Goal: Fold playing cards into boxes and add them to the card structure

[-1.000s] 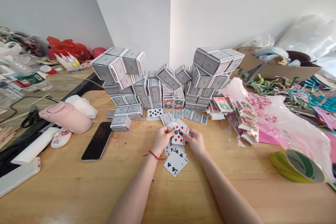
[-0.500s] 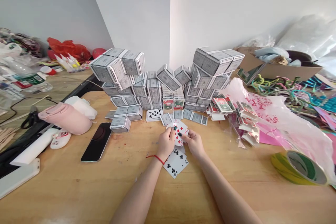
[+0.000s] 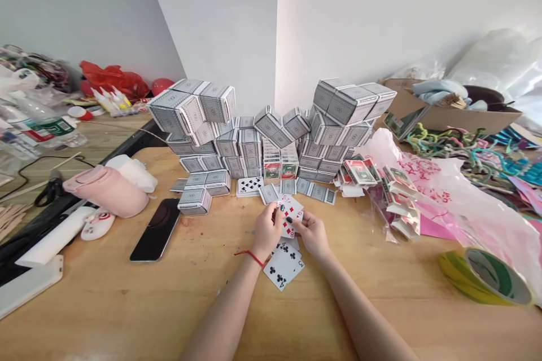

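At left, a dark strip (image 3: 131, 144) edges the wooden table (image 3: 114, 316), with plastic bottles (image 3: 61, 124) beyond it. A pink tumbler (image 3: 105, 189) lies near this edge, and a black phone (image 3: 156, 229) lies to its right. A left stack (image 3: 175, 110) of grey-backed cards rises behind. Bare wood separates the phone from the left hand (image 3: 269, 232), whose thumb and fingers pinch the left side of some red diamond cards (image 3: 288, 225), mid-table before the stacks; the right hand (image 3: 314, 234) pinches their right side. Club cards (image 3: 283, 268) lie just nearer. A right stack (image 3: 347, 104) stands before the white wall (image 3: 359, 17). Wood stretches from the right forearm to a yellow tape roll (image 3: 455, 276); past it, a plastic bag (image 3: 444, 177) crowds the right side.
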`<state>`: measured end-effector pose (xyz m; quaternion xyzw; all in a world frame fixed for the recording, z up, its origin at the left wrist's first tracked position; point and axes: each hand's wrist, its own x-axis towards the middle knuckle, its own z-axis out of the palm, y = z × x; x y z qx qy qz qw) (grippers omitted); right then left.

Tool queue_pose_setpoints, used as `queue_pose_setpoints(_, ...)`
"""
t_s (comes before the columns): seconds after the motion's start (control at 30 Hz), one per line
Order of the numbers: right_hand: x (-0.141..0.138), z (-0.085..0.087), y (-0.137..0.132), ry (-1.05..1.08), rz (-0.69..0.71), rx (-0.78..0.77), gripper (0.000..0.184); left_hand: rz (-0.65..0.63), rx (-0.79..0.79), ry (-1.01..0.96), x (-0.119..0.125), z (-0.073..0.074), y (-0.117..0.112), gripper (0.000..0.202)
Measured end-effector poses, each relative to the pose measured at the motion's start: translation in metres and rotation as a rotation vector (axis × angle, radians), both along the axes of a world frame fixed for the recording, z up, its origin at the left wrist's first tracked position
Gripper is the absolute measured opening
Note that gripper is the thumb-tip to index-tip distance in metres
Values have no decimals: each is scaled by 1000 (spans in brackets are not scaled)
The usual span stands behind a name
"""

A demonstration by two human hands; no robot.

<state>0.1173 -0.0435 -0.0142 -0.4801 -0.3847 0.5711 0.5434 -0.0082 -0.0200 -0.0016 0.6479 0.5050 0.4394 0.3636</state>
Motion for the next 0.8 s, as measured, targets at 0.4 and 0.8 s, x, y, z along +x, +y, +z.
queue_pose_setpoints(0.4, 1, 10, -3, 109, 231, -8, 32, 162, -22, 182, -6, -6, 6, 39)
queue_pose_setpoints(0.8, 3, 3, -2, 37, 128, 44, 28, 64, 61, 263, -8, -8, 5, 39)
